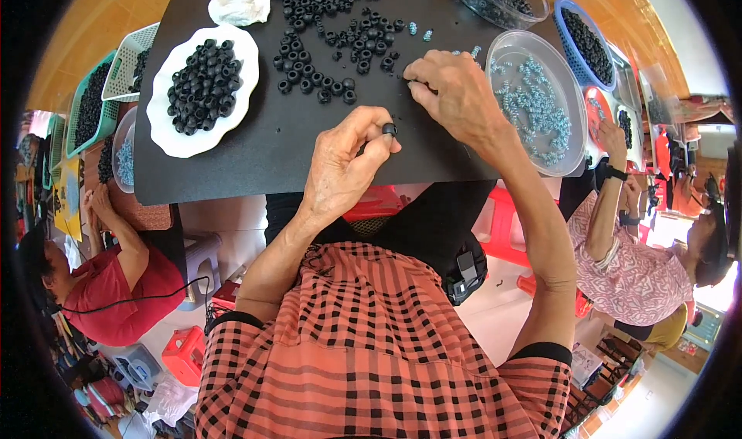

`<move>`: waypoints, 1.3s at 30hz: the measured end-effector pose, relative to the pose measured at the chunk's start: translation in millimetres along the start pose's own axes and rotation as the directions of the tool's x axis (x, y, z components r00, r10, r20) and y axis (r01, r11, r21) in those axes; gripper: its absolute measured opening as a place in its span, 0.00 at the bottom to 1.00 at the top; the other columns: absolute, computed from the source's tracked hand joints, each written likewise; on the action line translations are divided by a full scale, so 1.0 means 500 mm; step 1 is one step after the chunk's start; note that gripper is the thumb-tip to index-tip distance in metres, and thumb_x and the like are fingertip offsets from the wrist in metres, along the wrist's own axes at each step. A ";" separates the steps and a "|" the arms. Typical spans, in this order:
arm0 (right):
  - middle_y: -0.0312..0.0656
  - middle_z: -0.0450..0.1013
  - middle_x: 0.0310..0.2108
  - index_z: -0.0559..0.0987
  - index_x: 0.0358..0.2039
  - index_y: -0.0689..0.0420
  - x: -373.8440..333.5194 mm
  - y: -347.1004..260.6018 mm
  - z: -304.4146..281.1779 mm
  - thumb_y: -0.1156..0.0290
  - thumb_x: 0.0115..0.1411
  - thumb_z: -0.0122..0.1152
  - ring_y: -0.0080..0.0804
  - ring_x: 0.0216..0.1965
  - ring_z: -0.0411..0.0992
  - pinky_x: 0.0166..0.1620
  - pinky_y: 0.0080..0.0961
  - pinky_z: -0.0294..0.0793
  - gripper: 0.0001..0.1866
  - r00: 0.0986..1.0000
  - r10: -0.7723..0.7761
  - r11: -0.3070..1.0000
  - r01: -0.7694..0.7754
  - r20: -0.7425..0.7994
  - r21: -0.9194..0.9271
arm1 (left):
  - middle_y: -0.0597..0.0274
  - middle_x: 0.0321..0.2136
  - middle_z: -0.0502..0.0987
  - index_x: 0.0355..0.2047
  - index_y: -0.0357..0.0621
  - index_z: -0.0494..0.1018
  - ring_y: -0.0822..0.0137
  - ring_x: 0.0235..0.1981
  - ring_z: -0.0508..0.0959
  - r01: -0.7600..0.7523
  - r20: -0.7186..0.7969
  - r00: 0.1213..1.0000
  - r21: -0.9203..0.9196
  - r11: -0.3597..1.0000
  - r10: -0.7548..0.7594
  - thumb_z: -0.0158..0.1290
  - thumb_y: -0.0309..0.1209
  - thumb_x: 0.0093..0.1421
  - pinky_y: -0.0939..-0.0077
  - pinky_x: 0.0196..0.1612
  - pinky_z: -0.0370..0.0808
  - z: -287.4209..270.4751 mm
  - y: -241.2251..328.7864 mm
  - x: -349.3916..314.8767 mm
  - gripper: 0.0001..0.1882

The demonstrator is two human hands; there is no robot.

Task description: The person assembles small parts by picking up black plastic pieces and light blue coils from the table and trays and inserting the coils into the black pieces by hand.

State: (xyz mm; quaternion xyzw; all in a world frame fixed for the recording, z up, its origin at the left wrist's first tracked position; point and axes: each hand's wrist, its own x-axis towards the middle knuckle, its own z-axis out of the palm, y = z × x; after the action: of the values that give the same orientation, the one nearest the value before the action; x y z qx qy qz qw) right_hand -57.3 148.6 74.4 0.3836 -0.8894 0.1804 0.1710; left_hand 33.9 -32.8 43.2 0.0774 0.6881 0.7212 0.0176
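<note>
My left hand (348,157) is closed in a pinch above the table's near part, holding a small black hollow round piece (389,129) between thumb and forefinger. To its right and farther off, my right hand (456,91) has its fingers bent together at the tabletop, beside the scattered pieces. What lies between those fingertips is too small to make out. Many loose black hollow pieces (363,41) spread over the far middle of the table. Close by my right hand stands a round clear tub (573,114) of small pale-blue coiled pieces (533,103).
A white scalloped plate (164,122) heaped with black pieces is at left, below a crumpled white cloth (240,6). At far right are a clear round container (533,20) and a blue basket (610,79). Co-workers sit on both sides, one in red (135,300), one in a patterned shirt (634,277).
</note>
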 end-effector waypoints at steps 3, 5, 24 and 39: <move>0.44 0.71 0.24 0.79 0.31 0.61 -0.005 -0.006 -0.003 0.76 0.50 0.60 0.41 0.25 0.72 0.29 0.34 0.70 0.06 0.992 0.107 0.988 -0.113 0.069 0.104 | 0.71 0.19 0.72 0.38 0.38 0.71 0.84 0.21 0.64 0.039 -0.010 0.999 -0.038 0.999 -0.040 0.49 0.22 0.59 0.87 0.26 0.64 -0.004 0.000 0.000 0.06; 0.44 0.72 0.25 0.78 0.30 0.59 -0.007 -0.011 -0.007 0.75 0.51 0.60 0.42 0.27 0.73 0.33 0.36 0.71 0.05 0.982 0.156 0.980 -0.167 0.108 0.107 | 0.72 0.20 0.72 0.38 0.38 0.71 0.85 0.22 0.64 0.074 -0.017 0.997 -0.075 0.994 -0.076 0.48 0.22 0.59 0.87 0.26 0.64 -0.007 0.003 0.000 0.06; 0.47 0.74 0.26 0.78 0.27 0.60 0.000 -0.017 -0.014 0.74 0.52 0.60 0.47 0.27 0.74 0.33 0.38 0.74 0.03 0.947 0.320 0.947 -0.318 -0.030 0.052 | 0.59 0.30 0.79 0.41 0.33 0.68 0.76 0.36 0.78 0.092 0.041 0.996 -0.304 0.948 -0.084 0.43 0.21 0.64 0.81 0.46 0.72 -0.023 0.004 0.008 0.08; 0.47 0.74 0.28 0.79 0.35 0.61 0.051 0.004 0.025 0.79 0.50 0.59 0.42 0.29 0.74 0.34 0.33 0.73 0.10 0.984 0.176 0.979 -0.177 0.020 0.098 | 0.59 0.30 0.80 0.41 0.34 0.68 0.79 0.33 0.75 0.139 0.067 0.990 -0.250 0.958 -0.126 0.42 0.21 0.61 0.85 0.38 0.70 -0.029 0.012 0.008 0.09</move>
State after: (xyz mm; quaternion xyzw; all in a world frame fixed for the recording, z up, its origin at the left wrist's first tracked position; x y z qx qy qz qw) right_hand -77.3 128.6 74.2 0.3120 -0.9108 0.2370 0.1299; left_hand 28.5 -46.8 48.9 0.0465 0.5929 0.7986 0.0931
